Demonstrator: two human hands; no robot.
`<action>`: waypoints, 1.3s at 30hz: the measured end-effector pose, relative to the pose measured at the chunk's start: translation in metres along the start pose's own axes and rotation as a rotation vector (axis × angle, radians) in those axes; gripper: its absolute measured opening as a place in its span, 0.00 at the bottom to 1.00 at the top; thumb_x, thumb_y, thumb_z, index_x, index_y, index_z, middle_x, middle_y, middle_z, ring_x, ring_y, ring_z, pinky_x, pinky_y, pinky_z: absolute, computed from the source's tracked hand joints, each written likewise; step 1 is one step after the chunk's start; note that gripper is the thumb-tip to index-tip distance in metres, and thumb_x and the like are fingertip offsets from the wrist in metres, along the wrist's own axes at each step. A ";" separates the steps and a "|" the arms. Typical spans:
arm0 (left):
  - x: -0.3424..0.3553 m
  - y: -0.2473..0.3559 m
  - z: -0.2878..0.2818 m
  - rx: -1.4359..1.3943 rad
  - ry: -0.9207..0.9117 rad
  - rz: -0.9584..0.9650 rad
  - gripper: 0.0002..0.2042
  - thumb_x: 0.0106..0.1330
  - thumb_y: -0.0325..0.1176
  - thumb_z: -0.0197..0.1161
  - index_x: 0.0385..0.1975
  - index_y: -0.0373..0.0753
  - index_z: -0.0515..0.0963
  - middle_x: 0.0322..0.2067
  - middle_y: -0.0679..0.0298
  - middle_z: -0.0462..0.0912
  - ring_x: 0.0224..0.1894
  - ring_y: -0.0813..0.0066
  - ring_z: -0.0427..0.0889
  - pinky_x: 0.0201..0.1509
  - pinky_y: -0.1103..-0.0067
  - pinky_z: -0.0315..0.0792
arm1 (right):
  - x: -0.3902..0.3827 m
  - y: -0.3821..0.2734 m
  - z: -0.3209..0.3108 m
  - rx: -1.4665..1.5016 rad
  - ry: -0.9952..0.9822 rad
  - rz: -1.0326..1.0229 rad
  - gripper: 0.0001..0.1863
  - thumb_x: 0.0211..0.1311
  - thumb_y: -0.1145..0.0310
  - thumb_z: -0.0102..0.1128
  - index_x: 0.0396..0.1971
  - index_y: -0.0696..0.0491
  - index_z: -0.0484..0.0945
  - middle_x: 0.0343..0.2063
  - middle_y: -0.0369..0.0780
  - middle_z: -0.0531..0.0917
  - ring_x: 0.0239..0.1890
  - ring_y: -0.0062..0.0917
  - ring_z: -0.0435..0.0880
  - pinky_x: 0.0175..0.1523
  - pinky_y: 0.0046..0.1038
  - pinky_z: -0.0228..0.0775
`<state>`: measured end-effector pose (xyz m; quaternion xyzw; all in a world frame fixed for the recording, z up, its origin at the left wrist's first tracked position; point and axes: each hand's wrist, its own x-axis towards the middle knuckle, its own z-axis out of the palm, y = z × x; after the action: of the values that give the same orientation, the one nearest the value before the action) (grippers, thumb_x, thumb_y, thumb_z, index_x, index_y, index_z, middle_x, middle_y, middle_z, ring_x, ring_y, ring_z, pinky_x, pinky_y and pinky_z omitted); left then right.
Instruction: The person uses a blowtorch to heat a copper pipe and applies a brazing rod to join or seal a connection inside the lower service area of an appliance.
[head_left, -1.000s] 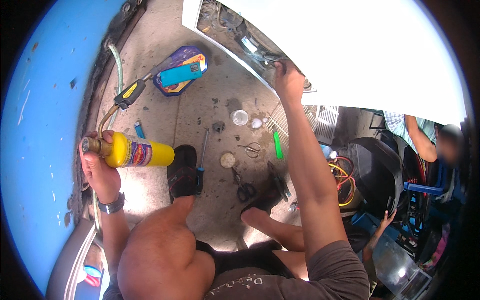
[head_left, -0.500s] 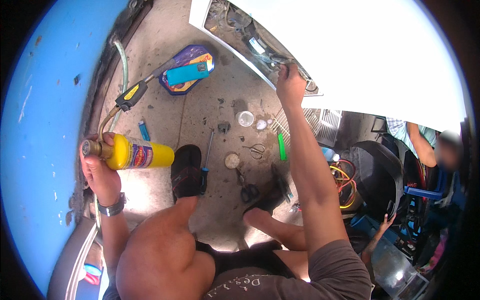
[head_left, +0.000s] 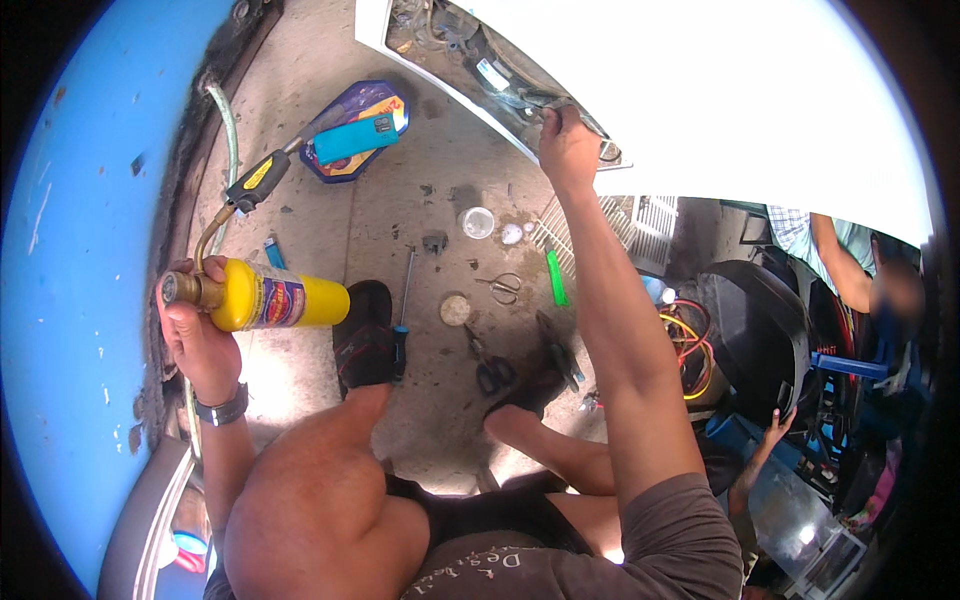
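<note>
My left hand (head_left: 207, 350) is wrapped round the valve end of a gas torch with a yellow cylinder (head_left: 318, 302), which lies nearly level. Its bent metal neck and black handle (head_left: 258, 182) point up and away. Outstretched, my right hand (head_left: 568, 155) reaches to the open lower compartment of a large white appliance (head_left: 740, 100). Its fingers are bent together among thin tubes near a dark rounded compressor (head_left: 485, 60); what they grip is hidden. Beyond the torch tip, a teal phone (head_left: 355, 140) lies on a dark blue eight-sided container (head_left: 396, 100).
Scattered on the floor are a blue lighter (head_left: 274, 252), a screwdriver (head_left: 405, 300), black-handled scissors (head_left: 490, 365), pliers (head_left: 560, 350), a white cup (head_left: 478, 222) and a green strip (head_left: 556, 278). Coloured hoses (head_left: 690, 345) and a black bag (head_left: 750, 325) stand right, near another person's arm (head_left: 840, 260). A blue panel (head_left: 90, 250) borders the left.
The view has shifted slightly, so floor items and the appliance sit a little further left and up. Both hands keep nearly the same places, the torch still in my left hand.
</note>
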<state>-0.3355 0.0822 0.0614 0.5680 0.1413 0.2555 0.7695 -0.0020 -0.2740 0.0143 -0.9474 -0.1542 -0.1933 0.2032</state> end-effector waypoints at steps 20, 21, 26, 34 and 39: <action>-0.006 -0.003 -0.001 0.025 0.033 0.002 0.28 0.74 0.56 0.51 0.57 0.34 0.67 0.44 0.54 0.77 0.53 0.62 0.76 0.61 0.65 0.69 | 0.027 -0.014 -0.033 -0.377 -0.575 -0.037 0.23 0.75 0.55 0.43 0.53 0.61 0.70 0.32 0.61 0.84 0.40 0.58 0.84 0.49 0.52 0.75; -0.005 -0.004 -0.001 0.031 0.024 0.003 0.28 0.74 0.56 0.51 0.57 0.34 0.67 0.43 0.54 0.77 0.53 0.62 0.76 0.61 0.65 0.69 | 0.029 -0.013 -0.032 -0.399 -0.585 -0.035 0.23 0.75 0.55 0.42 0.53 0.61 0.69 0.31 0.60 0.84 0.40 0.58 0.84 0.49 0.52 0.75; -0.007 -0.001 -0.004 0.032 0.035 -0.006 0.29 0.73 0.57 0.52 0.57 0.34 0.68 0.43 0.54 0.78 0.53 0.61 0.76 0.62 0.64 0.69 | 0.032 -0.014 -0.028 -0.479 -0.627 -0.092 0.20 0.76 0.57 0.38 0.49 0.61 0.66 0.30 0.59 0.84 0.37 0.56 0.85 0.49 0.51 0.75; -0.009 -0.005 -0.009 0.021 0.043 0.002 0.30 0.72 0.57 0.53 0.57 0.33 0.68 0.43 0.54 0.78 0.54 0.60 0.76 0.62 0.64 0.69 | 0.030 -0.020 -0.027 -0.451 -0.622 -0.043 0.25 0.75 0.54 0.35 0.52 0.62 0.66 0.33 0.56 0.86 0.41 0.55 0.85 0.52 0.51 0.74; -0.006 -0.006 -0.011 0.014 0.044 0.011 0.30 0.73 0.57 0.52 0.57 0.33 0.68 0.43 0.54 0.78 0.53 0.60 0.76 0.62 0.64 0.68 | 0.032 -0.003 -0.018 -0.482 -0.532 -0.074 0.24 0.75 0.54 0.37 0.50 0.63 0.67 0.30 0.54 0.86 0.37 0.54 0.86 0.47 0.50 0.76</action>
<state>-0.3444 0.0867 0.0520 0.5682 0.1566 0.2713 0.7609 0.0193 -0.2726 0.0444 -0.9790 -0.1860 0.0221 -0.0806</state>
